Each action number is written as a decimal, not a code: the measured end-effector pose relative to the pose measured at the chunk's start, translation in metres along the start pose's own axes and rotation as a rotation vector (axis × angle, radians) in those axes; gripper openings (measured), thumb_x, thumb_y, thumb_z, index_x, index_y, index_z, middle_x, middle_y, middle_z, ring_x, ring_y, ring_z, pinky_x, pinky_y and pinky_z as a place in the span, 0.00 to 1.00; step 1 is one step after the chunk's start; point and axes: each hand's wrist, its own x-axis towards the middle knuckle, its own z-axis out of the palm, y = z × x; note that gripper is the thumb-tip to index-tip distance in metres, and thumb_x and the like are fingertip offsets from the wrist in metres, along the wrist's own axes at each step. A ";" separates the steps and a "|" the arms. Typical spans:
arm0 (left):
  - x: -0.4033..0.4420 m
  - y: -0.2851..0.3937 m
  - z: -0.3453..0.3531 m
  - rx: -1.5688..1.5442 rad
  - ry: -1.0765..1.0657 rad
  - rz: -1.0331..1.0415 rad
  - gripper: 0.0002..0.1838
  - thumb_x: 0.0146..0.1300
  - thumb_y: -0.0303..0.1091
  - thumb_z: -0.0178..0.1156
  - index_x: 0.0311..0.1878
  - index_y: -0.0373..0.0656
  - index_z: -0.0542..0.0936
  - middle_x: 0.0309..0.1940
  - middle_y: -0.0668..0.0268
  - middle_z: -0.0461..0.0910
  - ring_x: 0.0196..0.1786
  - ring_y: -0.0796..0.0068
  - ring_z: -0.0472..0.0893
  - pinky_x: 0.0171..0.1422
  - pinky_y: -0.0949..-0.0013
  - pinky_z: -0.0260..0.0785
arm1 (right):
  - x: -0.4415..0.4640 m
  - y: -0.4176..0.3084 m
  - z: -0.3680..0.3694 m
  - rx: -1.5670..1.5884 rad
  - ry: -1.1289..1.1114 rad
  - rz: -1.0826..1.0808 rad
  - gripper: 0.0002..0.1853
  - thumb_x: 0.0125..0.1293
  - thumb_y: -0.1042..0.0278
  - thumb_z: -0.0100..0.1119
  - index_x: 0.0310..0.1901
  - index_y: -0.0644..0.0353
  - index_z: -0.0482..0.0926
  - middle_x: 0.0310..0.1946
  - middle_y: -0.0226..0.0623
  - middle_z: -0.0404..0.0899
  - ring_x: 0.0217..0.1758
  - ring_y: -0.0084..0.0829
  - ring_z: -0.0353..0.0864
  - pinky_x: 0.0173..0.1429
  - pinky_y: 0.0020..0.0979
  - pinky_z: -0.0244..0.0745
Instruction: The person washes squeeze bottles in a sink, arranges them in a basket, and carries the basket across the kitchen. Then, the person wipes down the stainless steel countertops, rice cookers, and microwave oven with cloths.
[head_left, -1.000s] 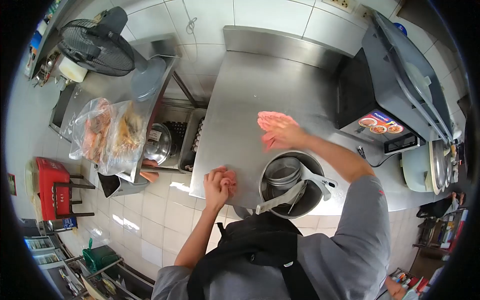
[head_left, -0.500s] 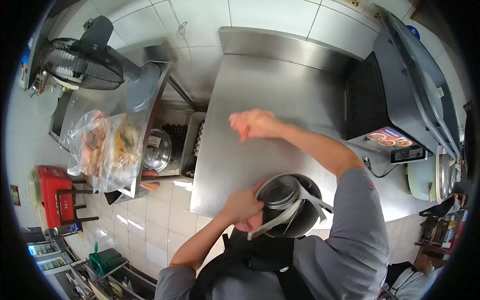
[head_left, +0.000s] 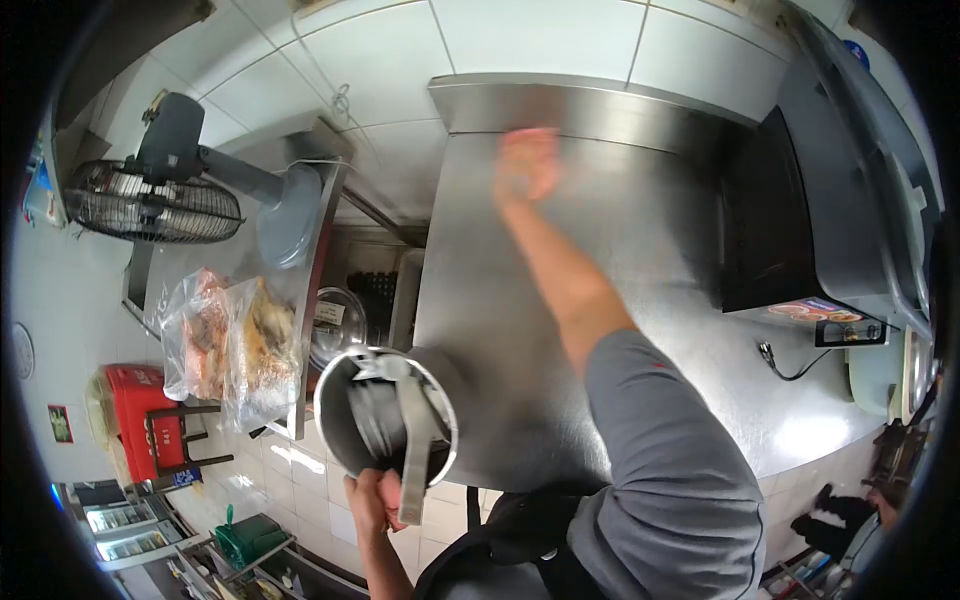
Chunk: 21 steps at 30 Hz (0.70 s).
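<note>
My left hand [head_left: 376,500] grips the near rim of a deep metal pot [head_left: 333,415], held tilted off the left front corner of the steel table. Inside the pot are round metal pieces [head_left: 375,415] and a long pale handle [head_left: 415,440] that sticks out over the rim. My right hand [head_left: 520,175], smeared by motion, reaches to the back of the table near the backsplash. A reddish-pink patch that looks like a cloth [head_left: 538,150] shows at its fingers, pressed to the steel surface.
A grey countertop appliance [head_left: 830,210] stands on the right, its plug and cord [head_left: 790,365] lying on the steel table [head_left: 640,300]. On the left side table are a fan [head_left: 155,200] and bagged food [head_left: 255,345]. Another person's arm [head_left: 885,510] shows at the lower right edge.
The pot has moved left with my left hand, from in front of my body to beyond the table's left front edge. My right hand has swept farther back toward the backsplash.
</note>
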 end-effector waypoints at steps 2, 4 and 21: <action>0.002 0.019 -0.003 -0.086 -0.012 -0.032 0.16 0.54 0.35 0.55 0.40 0.31 0.70 0.36 0.58 0.72 0.36 0.68 0.74 0.43 0.64 0.70 | -0.064 0.055 -0.002 -1.894 -0.499 0.058 0.16 0.64 0.62 0.47 0.49 0.56 0.78 0.51 0.33 0.77 0.56 0.38 0.73 0.58 0.42 0.68; 0.000 0.035 0.000 -0.097 0.079 0.013 0.15 0.55 0.35 0.54 0.39 0.32 0.70 0.35 0.58 0.72 0.36 0.67 0.74 0.42 0.64 0.69 | -0.112 0.079 0.019 -1.933 -1.033 0.257 0.12 0.61 0.65 0.52 0.45 0.51 0.81 0.44 0.29 0.80 0.51 0.31 0.76 0.56 0.37 0.70; 0.135 0.089 -0.084 -0.169 -0.470 0.237 0.12 0.59 0.37 0.51 0.26 0.38 0.74 0.22 0.65 0.72 0.23 0.73 0.72 0.28 0.68 0.67 | -0.453 -0.085 -0.061 -0.524 -1.126 1.178 0.16 0.63 0.56 0.50 0.47 0.49 0.82 0.54 0.29 0.78 0.56 0.28 0.74 0.62 0.43 0.62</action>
